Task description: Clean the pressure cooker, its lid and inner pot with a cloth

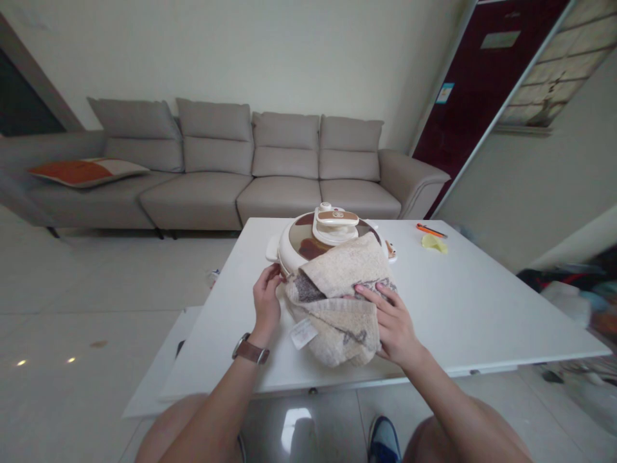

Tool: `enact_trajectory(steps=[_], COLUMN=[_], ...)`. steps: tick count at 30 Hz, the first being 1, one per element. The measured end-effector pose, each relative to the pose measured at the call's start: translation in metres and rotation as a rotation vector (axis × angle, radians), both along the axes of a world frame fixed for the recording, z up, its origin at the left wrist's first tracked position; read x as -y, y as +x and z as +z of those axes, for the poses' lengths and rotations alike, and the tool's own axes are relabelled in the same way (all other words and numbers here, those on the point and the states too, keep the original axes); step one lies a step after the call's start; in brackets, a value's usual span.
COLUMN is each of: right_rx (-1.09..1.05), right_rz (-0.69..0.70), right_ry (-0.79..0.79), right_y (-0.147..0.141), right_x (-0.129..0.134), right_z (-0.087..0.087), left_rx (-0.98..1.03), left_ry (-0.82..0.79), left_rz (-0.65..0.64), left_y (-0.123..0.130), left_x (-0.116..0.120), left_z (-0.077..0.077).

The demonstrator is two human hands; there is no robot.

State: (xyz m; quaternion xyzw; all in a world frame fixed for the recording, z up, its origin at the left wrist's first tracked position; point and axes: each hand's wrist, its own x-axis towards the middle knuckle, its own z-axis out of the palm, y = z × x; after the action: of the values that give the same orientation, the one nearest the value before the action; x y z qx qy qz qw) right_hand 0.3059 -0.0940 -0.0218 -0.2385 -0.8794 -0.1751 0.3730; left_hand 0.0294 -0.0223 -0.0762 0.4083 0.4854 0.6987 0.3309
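A round white electric pot (288, 247) with a glass lid and a brown-and-white handle stands on the white table (457, 308). A beige and grey towel (344, 270) is draped against the pot's near side and hangs down in folds, with a white tag on it. My right hand (393, 321) holds the towel's right side, fingers spread over the cloth and the thumb side hidden. My left hand (268, 299), with a watch at the wrist, has curled fingers at the pot's lower left edge beside the towel; whatever they grip is too small to tell.
An orange pen-like tool (431, 231) and a crumpled yellow piece (434, 243) lie on the table's right side. Behind the table stands a long grey sofa (279, 193) with an orange cushion (89, 172). Assorted items are on the floor at far right.
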Motion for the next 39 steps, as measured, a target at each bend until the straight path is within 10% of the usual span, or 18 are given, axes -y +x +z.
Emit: enact_trajectory(steps=[39], right_rx=[-0.333], right_rz=[-0.018], right_ry=[-0.053], right_y=[0.023], right_x=[-0.008], right_z=[-0.007], left_rx=[0.065], left_ry=[0.038], left_rz=[-0.016], left_y=[0.002], left_x=[-0.003], left_z=[-0.006])
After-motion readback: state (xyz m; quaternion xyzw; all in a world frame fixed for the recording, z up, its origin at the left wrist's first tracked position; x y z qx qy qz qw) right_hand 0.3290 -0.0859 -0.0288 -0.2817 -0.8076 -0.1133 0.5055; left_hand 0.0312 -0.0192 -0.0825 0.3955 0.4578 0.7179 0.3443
